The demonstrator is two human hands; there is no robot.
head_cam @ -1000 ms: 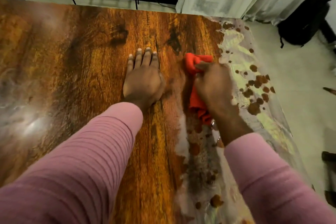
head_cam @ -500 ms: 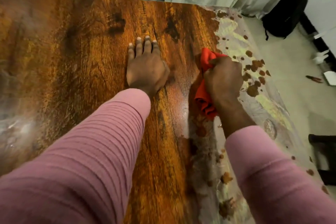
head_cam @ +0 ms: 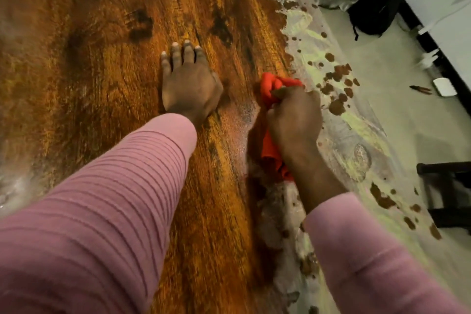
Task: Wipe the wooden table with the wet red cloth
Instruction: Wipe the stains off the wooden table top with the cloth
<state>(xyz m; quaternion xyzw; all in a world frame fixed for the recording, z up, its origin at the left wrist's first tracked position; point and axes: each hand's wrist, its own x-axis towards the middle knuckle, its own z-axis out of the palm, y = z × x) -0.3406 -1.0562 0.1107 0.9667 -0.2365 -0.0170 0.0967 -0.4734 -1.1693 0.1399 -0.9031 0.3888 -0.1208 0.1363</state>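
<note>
On my feed the left sleeve (head_cam: 102, 211), ribbed and pink, ran diagonally up over the wooden table (head_cam: 76, 71) toward its middle. The left hand (head_cam: 190, 86) lay palm down on the table's bare wood. Its fingers were straight, close together and pointing at the table's far edge, and it held nothing. Further toward the table's right edge I saw the red cloth (head_cam: 270, 153), bunched up on the tabletop. One fold poked out ahead of the knuckles and a tail trailed back under the wrist. The right hand (head_cam: 295, 120) sat on top of it, fingers curled tight round the bunch, with the forearm coming in from the table's near right side. Along the table's right edge I noted a pale smeared film (head_cam: 356, 140) dotted with brown blotches (head_cam: 336, 107). Off the table's far right corner, a black backpack (head_cam: 379, 0) sat on the floor.
</note>
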